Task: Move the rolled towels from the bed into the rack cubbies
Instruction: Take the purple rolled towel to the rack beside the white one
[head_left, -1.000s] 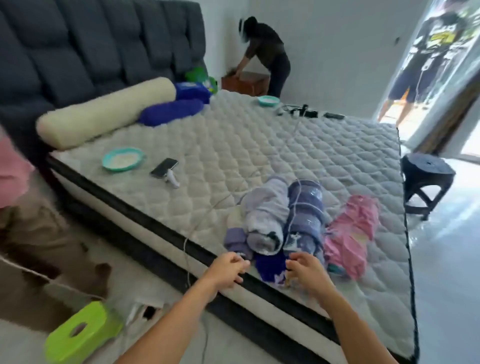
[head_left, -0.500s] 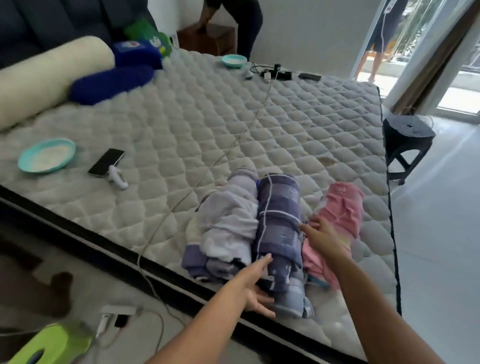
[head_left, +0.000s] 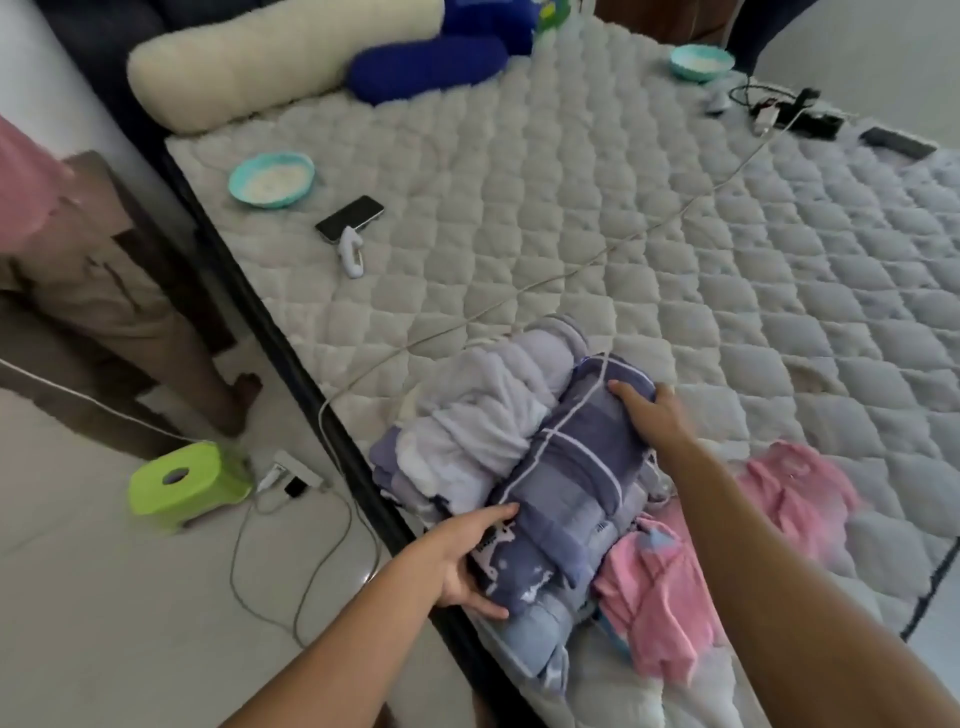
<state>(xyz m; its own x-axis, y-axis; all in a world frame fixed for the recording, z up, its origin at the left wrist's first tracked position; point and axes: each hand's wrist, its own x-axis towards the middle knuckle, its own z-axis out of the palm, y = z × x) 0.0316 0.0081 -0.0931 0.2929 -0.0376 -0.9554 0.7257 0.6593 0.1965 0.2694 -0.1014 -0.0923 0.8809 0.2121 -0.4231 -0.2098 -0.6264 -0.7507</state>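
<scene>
Both our hands have closed in since before | bed (head_left: 597, 218) — blue striped rolled towel (head_left: 571, 478) at its near edge | right hand (head_left: 652, 410) grips far end | left hand (head_left: 467, 556) clamps near end.

Quilted bed (head_left: 597, 218); towels (head_left: 519, 441), phone (head_left: 349, 218)

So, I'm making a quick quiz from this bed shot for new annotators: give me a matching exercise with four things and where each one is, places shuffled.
Things:
1. striped blue towel roll
2. pink towel
3. phone
4. green stool

Places:
A. on the floor beside the bed
B. between the left hand and right hand
C. on the mattress near the teal bowl
D. at the bed edge, under the right forearm

Pairs: 1-B, 2-D, 3-C, 4-A
</scene>
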